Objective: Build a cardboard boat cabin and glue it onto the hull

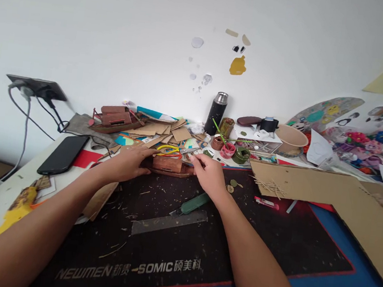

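A small brown model boat with a curved cabin roof sits on the dark desk mat. At its left end, my left hand has thumb and fingers around the hull. My right hand pinches at the boat's right end, its fingertips partly hiding that part. Just behind the boat are yellow-and-orange handles. Nearer to me lie a green utility knife, partly covered by my right wrist, and a clear ruler-like strip.
Behind stand a second model boat, cardboard scraps, a black flask and open paint jars. A phone lies left. Cardboard with thin sticks and a pink cutter are on the right.
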The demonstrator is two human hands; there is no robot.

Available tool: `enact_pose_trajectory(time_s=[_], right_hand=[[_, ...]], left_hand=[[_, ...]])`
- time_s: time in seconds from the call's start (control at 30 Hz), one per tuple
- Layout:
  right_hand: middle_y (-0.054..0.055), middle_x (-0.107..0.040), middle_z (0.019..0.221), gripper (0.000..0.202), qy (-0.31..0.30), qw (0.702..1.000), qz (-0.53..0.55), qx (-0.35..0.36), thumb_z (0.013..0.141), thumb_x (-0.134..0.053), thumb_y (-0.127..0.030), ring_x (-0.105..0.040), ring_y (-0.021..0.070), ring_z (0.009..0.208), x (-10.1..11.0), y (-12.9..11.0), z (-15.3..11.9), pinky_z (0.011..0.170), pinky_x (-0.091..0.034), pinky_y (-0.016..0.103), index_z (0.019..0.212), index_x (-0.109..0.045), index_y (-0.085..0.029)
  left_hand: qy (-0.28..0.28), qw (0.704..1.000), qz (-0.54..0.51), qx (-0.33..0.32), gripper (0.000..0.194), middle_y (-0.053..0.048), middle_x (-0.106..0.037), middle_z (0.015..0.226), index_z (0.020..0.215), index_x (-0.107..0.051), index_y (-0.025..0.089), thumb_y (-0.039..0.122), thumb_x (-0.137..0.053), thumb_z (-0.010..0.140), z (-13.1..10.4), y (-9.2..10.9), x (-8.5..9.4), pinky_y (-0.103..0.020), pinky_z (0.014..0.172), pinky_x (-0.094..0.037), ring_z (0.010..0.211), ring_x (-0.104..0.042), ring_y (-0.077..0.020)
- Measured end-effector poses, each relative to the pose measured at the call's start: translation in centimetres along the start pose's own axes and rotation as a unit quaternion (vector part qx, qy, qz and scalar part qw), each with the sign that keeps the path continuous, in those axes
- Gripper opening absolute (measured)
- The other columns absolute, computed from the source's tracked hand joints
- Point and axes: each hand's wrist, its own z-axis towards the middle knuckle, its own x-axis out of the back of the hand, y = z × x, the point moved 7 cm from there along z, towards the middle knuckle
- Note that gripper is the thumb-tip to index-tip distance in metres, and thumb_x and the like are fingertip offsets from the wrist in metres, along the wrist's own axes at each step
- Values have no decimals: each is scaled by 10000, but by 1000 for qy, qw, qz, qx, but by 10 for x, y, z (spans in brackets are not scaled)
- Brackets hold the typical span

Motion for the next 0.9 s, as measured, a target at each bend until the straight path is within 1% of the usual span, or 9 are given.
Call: enact_pose_trajectory(time_s=[0.1,0.23,0.37,0.43,0.57,0.67,0.8,0.9], right_hand=[[38,-758,726,339,-3,1000,1,1,1052,-559,-447,-699,230,741,-1,-2,-1,703,-452,304,1020,-809,-219],[27,-734,684,343,-11,1000,1,-5,1059,-557,-442,-692,225,715,-2,-4,-1,701,-448,301,1037,-815,-216],[19,-725,676,348,-18,1000,-8,-7,1067,-555,-453,-694,224,712,-3,-4,-1,704,-447,300,1030,-819,-229],[19,-729,681,337,-17,1000,-16,-5,1067,-563,-448,-699,225,717,-4,-4,-2,713,-451,301,1040,-821,-233],[24,-745,703,324,-20,1000,-20,-1,1067,-573,-439,-706,229,738,-7,-4,-2,724,-458,303,1079,-824,-234],[27,-751,716,336,-27,999,-27,5,1073,-564,-443,-701,228,739,-9,-5,-3,731,-454,305,1072,-825,-231],[19,-747,705,321,-35,999,-36,7,1077,-569,-424,-690,220,710,-10,-7,-4,725,-443,304,1081,-823,-227],[15,-750,712,298,-46,998,-34,6,1076,-584,-405,-694,215,712,-12,-8,-5,724,-440,301,1094,-824,-228]], left_hand=[[3,1000,5,2,708,-142,-635,1543,1549,-552,229,357,-687,866,0,1,0,-484,1188,-456,1421,-577,-343],[-8,1000,21,0,728,-145,-628,1557,1564,-543,245,387,-700,868,-2,6,1,-514,1186,-447,1421,-575,-366],[-20,1000,2,3,786,-137,-628,1572,1591,-518,271,462,-731,859,-3,5,-1,-551,1187,-435,1432,-571,-395],[-20,1000,-10,2,794,-132,-634,1568,1592,-518,275,471,-737,855,-3,4,-2,-556,1177,-442,1428,-575,-401],[-16,1000,-23,-1,765,-139,-661,1530,1565,-552,261,459,-741,851,-2,3,-3,-548,1150,-464,1387,-608,-398],[-22,999,-25,0,752,-144,-660,1527,1560,-556,249,460,-736,861,-2,3,-4,-538,1146,-467,1384,-610,-395],[-41,999,-25,-1,781,-149,-652,1535,1589,-523,242,486,-728,876,-3,3,-6,-517,1145,-468,1382,-611,-382],[-45,998,-33,1,820,-157,-647,1540,1610,-499,235,522,-733,878,-4,0,-8,-516,1152,-462,1391,-606,-385]])
